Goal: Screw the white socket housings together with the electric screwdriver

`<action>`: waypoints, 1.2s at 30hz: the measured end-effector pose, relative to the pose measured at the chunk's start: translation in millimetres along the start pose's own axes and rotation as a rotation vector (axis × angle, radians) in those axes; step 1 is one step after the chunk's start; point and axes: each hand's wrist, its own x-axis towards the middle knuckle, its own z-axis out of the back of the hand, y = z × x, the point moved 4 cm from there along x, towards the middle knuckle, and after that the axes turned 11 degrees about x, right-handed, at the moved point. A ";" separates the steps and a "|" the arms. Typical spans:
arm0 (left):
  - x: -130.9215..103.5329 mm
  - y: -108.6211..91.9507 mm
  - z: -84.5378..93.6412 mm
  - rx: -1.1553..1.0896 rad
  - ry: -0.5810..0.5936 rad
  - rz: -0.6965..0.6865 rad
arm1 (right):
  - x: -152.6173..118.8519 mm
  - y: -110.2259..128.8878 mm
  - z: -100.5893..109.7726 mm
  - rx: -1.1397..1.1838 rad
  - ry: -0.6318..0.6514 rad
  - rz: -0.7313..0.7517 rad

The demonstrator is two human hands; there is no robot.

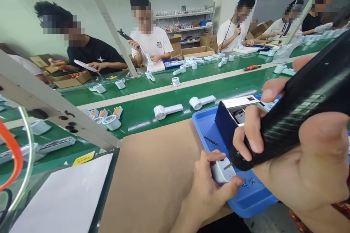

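Observation:
My right hand (pixel 287 131) is wrapped round a black electric screwdriver (pixel 306 102) that slants down to the left. Its thin bit reaches the face of a small pale-blue plastic part (pixel 220 171); whether a screw sits under the tip I cannot make out. With thumb and fingers, my left hand (pixel 206 185) grips that part above the near left side of a blue tray (pixel 253 204). Loose small screws (pixel 250 182) lie in the tray, and a white and dark screw-feeder-like box (pixel 232 116) stands in it, partly hidden by my right hand.
Brown cardboard (pixel 153 178) covers the bench left of the tray. Beyond it, a green conveyor (pixel 142 125) carries pale-blue handled housings (pixel 168 111). A slanted metal post (pixel 62 105) rises at the left, near a white sheet (pixel 65 196). Several co-workers sit across the line.

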 end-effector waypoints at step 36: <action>21.7 -36.2 13.4 0.006 0.082 -0.186 | 23.5 11.4 112.9 -0.353 0.171 0.321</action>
